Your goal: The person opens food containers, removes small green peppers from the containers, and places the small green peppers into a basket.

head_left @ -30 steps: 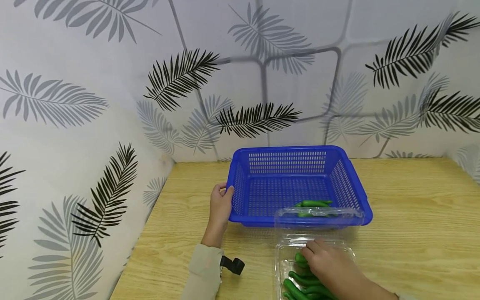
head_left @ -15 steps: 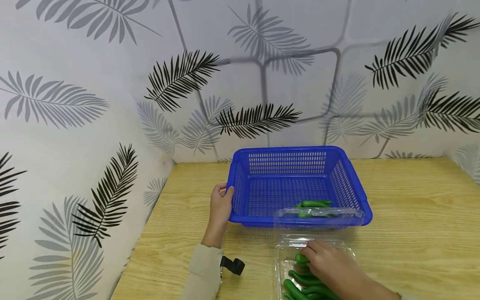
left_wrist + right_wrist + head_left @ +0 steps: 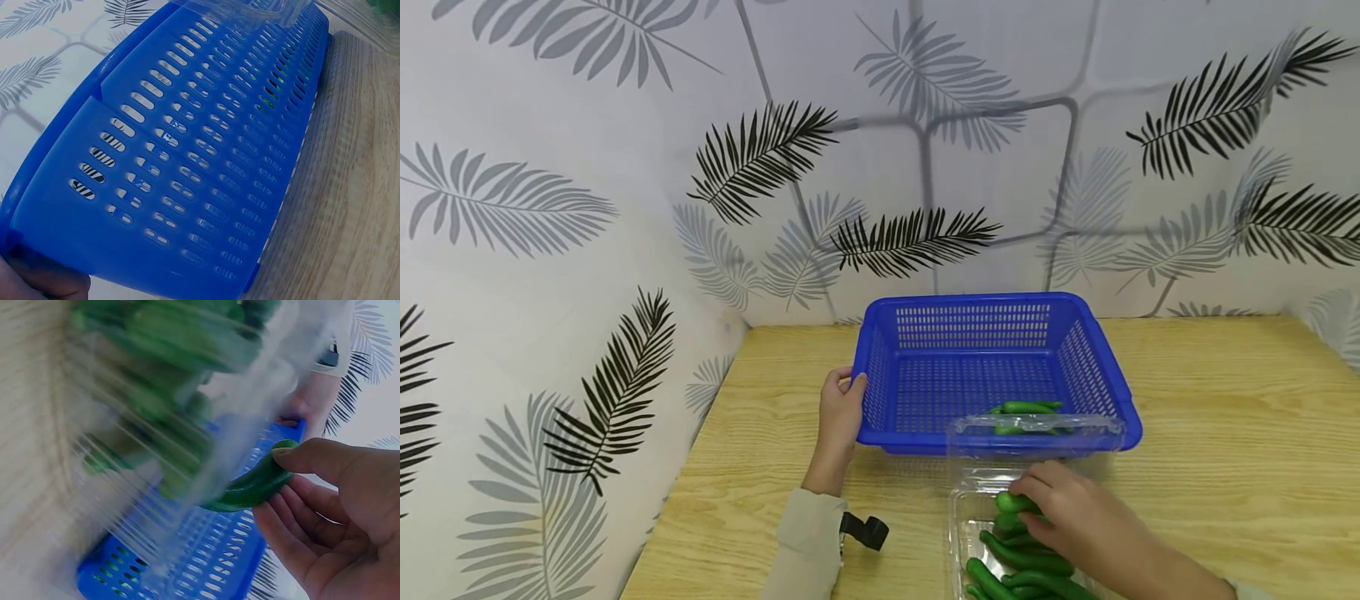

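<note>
My left hand (image 3: pixel 841 408) grips the left rim of a blue perforated plastic basket (image 3: pixel 955 375); in the left wrist view its fingers show at the lower left, against the basket's side (image 3: pixel 69 237). Over a clear plastic clamshell box (image 3: pixel 954 542), my right hand (image 3: pixel 1078 512) pinches a curved green chili pepper (image 3: pixel 250 487) between thumb and fingers. Several more green peppers (image 3: pixel 1030 562) lie in the box below the hand, partly hidden by it. A few peppers (image 3: pixel 1030 407) rest in the basket's near right part, seen partly through the box's raised lid (image 3: pixel 1037 446).
The basket stands on a wood-grain table (image 3: pixel 1232 450), close to a leaf-patterned wall (image 3: pixel 880 167). The box's lid stands up against the basket's front edge. A black strap mount (image 3: pixel 868 532) juts out from the left wrist.
My right hand has lifted slightly, raising a pepper from the pile in the box. More of the peppers beneath show now. The left hand and basket stay put.
</note>
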`<control>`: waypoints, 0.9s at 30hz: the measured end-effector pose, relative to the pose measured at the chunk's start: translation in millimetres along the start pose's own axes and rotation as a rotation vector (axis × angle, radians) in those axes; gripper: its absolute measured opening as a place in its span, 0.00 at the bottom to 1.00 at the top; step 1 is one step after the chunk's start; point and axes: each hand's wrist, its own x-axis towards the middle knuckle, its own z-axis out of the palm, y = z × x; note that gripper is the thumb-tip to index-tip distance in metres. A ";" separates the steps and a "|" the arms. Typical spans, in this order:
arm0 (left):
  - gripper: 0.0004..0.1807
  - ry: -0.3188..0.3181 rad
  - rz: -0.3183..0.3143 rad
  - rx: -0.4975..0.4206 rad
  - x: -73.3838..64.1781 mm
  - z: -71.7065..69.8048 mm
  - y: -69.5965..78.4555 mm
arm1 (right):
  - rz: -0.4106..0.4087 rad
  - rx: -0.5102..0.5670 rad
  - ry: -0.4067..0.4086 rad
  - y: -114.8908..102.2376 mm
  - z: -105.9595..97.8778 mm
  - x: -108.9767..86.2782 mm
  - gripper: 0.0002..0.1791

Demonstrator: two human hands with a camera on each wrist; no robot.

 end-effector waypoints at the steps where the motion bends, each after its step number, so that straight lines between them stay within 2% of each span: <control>1: 0.16 0.000 -0.002 -0.001 0.1 -0.1 -0.1 | -0.001 0.002 0.003 -0.2 -1.8 0.6 0.20; 4: 0.16 -0.003 -0.007 0.001 0.0 -0.8 -0.4 | 0.001 0.017 0.000 -1.6 -8.8 2.3 0.20; 7: 0.16 -0.006 -0.015 0.001 -0.4 -1.2 -0.3 | -0.011 0.035 0.009 -3.7 -16.9 4.0 0.11; 8: 0.16 -0.007 -0.016 0.000 -0.4 -1.1 -0.2 | -0.020 0.044 0.019 -4.5 -19.7 4.7 0.11; 11: 0.16 -0.006 -0.013 -0.002 -0.2 -0.6 0.1 | -0.054 0.064 0.064 -7.2 -27.9 7.6 0.24; 19: 0.16 0.000 -0.011 0.011 0.3 -0.7 0.2 | -0.134 0.076 0.187 -10.3 -51.9 20.9 0.22; 27: 0.16 0.003 -0.018 0.003 0.8 -0.4 0.1 | -0.124 -0.009 0.218 -5.3 -77.6 32.1 0.25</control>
